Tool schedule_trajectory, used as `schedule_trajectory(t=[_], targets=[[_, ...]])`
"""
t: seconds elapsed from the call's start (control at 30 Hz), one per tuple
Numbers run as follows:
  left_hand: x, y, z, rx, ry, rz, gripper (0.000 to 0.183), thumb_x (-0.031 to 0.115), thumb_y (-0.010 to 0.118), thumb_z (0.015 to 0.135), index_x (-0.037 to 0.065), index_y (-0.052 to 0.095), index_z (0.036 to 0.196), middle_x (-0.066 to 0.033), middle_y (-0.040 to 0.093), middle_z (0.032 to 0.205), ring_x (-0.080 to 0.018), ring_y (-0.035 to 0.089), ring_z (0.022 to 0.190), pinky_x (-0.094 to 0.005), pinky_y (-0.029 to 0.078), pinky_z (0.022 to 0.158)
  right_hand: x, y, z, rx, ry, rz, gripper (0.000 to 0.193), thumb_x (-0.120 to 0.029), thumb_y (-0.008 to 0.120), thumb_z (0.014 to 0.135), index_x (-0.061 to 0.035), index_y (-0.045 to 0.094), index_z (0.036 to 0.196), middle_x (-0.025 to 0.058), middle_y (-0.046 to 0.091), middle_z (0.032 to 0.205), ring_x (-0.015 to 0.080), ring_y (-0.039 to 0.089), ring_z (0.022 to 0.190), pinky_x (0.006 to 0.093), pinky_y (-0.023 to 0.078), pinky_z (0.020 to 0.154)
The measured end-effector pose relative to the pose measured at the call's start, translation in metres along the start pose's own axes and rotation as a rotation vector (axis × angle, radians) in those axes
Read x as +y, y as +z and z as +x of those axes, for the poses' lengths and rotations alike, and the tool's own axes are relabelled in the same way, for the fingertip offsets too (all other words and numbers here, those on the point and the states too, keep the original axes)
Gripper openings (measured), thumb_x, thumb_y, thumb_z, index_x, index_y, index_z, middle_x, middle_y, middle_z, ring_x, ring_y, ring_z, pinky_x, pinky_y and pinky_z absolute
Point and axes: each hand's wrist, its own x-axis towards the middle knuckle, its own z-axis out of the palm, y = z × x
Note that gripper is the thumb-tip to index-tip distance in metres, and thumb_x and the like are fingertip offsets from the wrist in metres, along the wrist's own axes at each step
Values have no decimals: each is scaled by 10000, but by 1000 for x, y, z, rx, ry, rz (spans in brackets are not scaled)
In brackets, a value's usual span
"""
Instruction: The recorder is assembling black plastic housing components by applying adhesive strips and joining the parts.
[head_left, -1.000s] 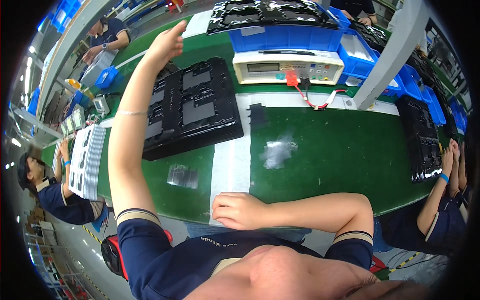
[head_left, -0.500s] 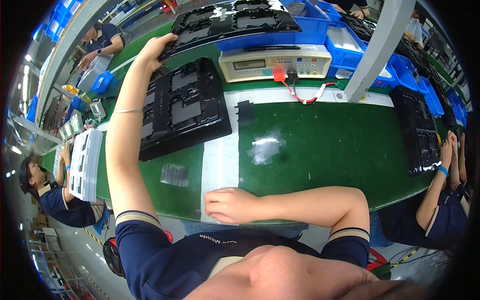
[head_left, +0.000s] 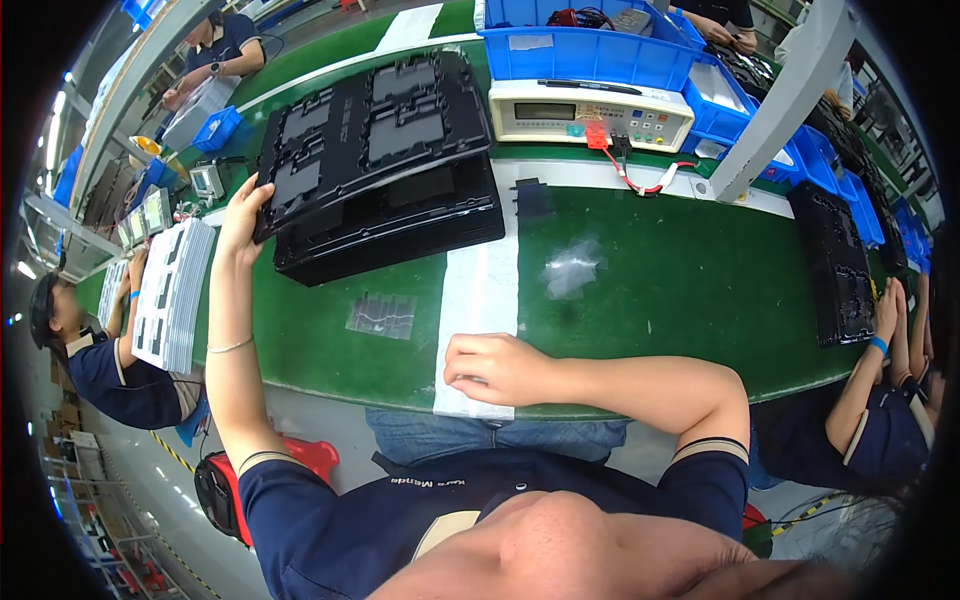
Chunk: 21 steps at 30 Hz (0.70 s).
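My left hand (head_left: 243, 215) is closed on the left edge of a black plastic tray (head_left: 345, 130) with moulded cut-outs. That tray sits tilted above a stack of similar black trays (head_left: 420, 225), its far right part resting on or close to them. Whether it touches all along cannot be seen. On a white strip (head_left: 480, 280) at the bench's front edge lies my right hand (head_left: 500, 368), its fingers curled in. Anything inside those fingers is hidden. A patch of clear film (head_left: 382, 316) is on the green bench between my hands.
Behind the trays stands a beige meter (head_left: 590, 115) with red and black leads, a blue bin (head_left: 590, 50) behind it. A grey post (head_left: 785, 100) rises at right. More black trays (head_left: 832, 265) lie near a co-worker's hands. White panels (head_left: 172, 295) are stacked at left.
My left hand has brought the black tray down and nearer, from high at the back to over the stack. My right hand stays curled on the white strip. The whole view has shifted slightly.
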Motion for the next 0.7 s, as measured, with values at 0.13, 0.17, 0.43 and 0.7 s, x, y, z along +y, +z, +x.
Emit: schedule_trajectory(t=[0.13,0.17,0.43,0.7], targets=[[-10,-7,-9,29,-6,104,503,56,597,815,-61,414,1269,-101,605,1045,-143,610,892,-261,498,772,0,2,4,21,13,-18,67,-54,628,751,-52,583,800,66,541,835,252,586,713,354,488,622],[-11,-5,-11,48,-6,140,504,63,602,812,-63,420,1265,-97,606,1040,-139,606,893,-260,492,775,0,3,4,23,16,-7,65,-45,629,748,-47,585,796,67,548,840,248,589,722,346,488,628],[-31,-8,-12,80,-18,601,593,168,615,822,-98,389,1301,-161,593,1103,-170,581,963,-249,432,846,0,0,4,49,53,-13,46,-61,610,756,-58,576,786,69,535,820,252,586,699,359,485,609],[-61,-27,-12,323,255,734,608,227,633,827,17,391,1344,-191,432,1307,-246,438,1184,-317,349,974,-6,0,9,25,76,-12,48,-49,617,752,-56,584,786,59,542,828,227,586,697,332,484,599]])
